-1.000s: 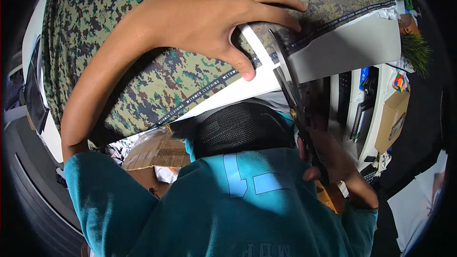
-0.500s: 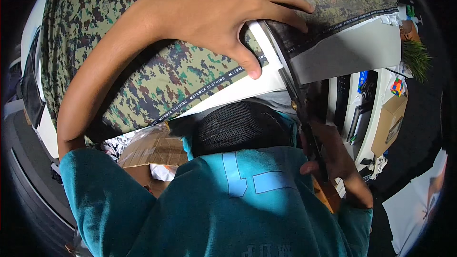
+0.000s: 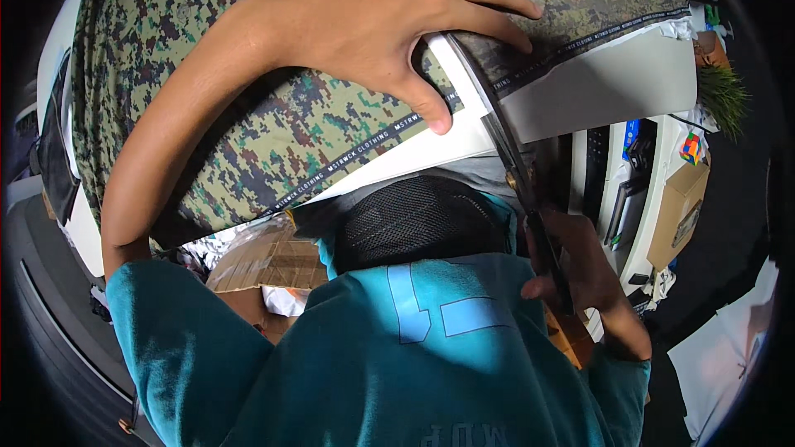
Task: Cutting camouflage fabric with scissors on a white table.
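Observation:
My left hand [image 3: 373, 25] lies palm down with its fingers spread on green-and-brown camouflage fabric [image 3: 182, 108]. Its thumb rests near the dark printed band along the fabric's near edge. Beside that thumb, a white strip [image 3: 455, 68] shows between the left stretch of fabric and a browner camouflage stretch [image 3: 596, 0] on the right. Long black scissors [image 3: 515, 161] lie along this strip, their tips up under my left fingers. Low on the right, in shadow, my right hand [image 3: 592, 269] is closed around the handle end. Part of its fingers is hidden.
A white sheet or board edge [image 3: 389, 161] sticks out below the fabric. Cardboard boxes stand at the lower left [image 3: 269, 261] and at right [image 3: 677, 215]. A white shelf unit [image 3: 609, 174] and a green grassy plant [image 3: 725, 95] are on the right.
The scissors' blades have shifted slightly to the left along the white strip. My left hand stays spread on the fabric, and my right hand keeps its hold.

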The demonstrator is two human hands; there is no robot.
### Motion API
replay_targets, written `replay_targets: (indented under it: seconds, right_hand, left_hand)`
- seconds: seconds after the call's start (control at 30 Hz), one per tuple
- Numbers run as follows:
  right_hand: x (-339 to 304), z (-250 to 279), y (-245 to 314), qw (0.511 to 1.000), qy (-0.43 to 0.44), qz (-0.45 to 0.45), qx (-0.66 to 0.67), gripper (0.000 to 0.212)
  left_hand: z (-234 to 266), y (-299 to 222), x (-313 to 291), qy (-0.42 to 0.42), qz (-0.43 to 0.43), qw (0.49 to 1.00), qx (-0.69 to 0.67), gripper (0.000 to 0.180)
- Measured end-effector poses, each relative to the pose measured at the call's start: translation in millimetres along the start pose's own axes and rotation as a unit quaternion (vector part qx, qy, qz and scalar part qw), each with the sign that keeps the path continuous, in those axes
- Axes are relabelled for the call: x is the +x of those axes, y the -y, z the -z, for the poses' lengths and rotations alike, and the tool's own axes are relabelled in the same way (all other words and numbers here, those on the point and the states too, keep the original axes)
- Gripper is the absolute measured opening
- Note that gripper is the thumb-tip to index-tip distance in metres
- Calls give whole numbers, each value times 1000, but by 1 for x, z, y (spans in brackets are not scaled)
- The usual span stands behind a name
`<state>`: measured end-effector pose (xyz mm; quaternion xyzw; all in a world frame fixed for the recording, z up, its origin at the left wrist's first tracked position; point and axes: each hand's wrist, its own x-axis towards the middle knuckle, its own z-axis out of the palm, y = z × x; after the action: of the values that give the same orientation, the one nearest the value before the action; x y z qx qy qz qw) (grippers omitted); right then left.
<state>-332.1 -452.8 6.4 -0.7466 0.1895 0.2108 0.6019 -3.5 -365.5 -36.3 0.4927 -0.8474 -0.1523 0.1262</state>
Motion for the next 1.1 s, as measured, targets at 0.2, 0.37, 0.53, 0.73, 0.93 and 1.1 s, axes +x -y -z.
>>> replay_targets:
  seconds: [0.2, 0.37, 0.53, 0.73, 0.93, 1.1]
  right_hand:
    - [-1, -2, -2, 1000, -7, 24, -1, 60]
    - [-1, -2, 3, 1000, -9, 17, -11, 56]
    - [-2, -3, 5, 1000, -13, 9, -19, 53]
    - [-3, -4, 7, 1000, -17, 7, -14, 53]
    - [-6, -4, 10, 998, -20, -58, -21, 56]
    - [-8, -5, 12, 998, -5, -54, -37, 55]
  left_hand:
    - [-6, 2, 0, -16, -8, 1000, -15, 100]
    - [-1, 0, -1, -2, -4, 1000, -13, 99]
    - [-2, 1, -2, -1, -4, 1000, -7, 98]
    - [-3, 2, -3, -8, -5, 999, -33, 97]
    - [3, 0, -1, 5, -5, 999, -49, 98]
    - [4, -5, -1, -19, -3, 1000, 9, 90]
